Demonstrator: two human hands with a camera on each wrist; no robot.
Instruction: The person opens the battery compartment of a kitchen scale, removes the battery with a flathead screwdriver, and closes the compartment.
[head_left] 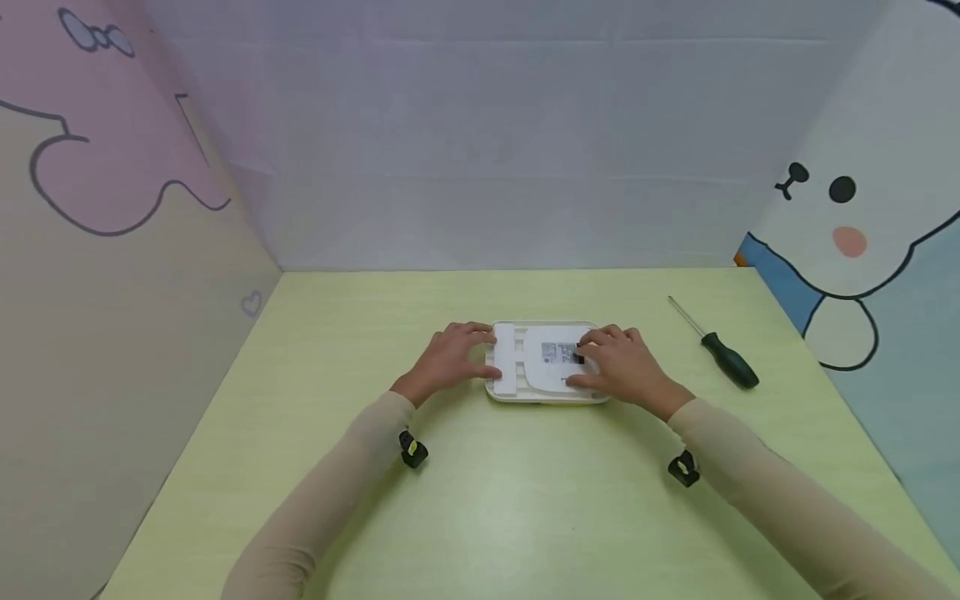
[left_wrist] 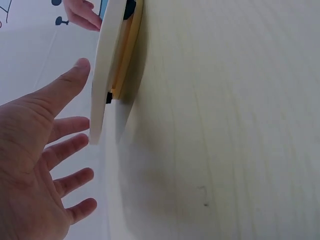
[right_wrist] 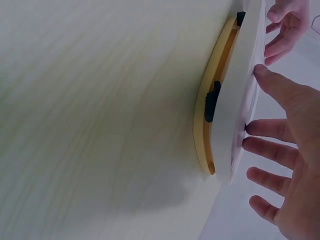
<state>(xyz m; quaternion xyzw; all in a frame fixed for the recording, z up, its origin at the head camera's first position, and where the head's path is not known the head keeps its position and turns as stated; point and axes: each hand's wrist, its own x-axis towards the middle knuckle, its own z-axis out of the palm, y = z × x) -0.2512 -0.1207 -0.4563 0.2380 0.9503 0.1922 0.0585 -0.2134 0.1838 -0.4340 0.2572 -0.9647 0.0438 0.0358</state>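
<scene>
A white flat plastic device (head_left: 552,380) with rounded corners lies on the table with its label side up. A printed label (head_left: 558,353) shows near its middle, and a raised white strip (head_left: 506,367) runs along its left side. Below the white body, the right wrist view shows a yellow rim (right_wrist: 199,135) and a black piece (right_wrist: 212,102). My left hand (head_left: 453,357) is at the device's left edge with fingers spread and fingertips right at the edge. My right hand (head_left: 621,364) reaches over the right part, its extended fingertips touching the white face beside the label.
A screwdriver (head_left: 729,360) with a dark green handle lies on the table to the right, shaft pointing away. Behind the pale yellow-green table (head_left: 525,500) rises a light back wall (head_left: 510,150), with cartoon-printed panels on both sides.
</scene>
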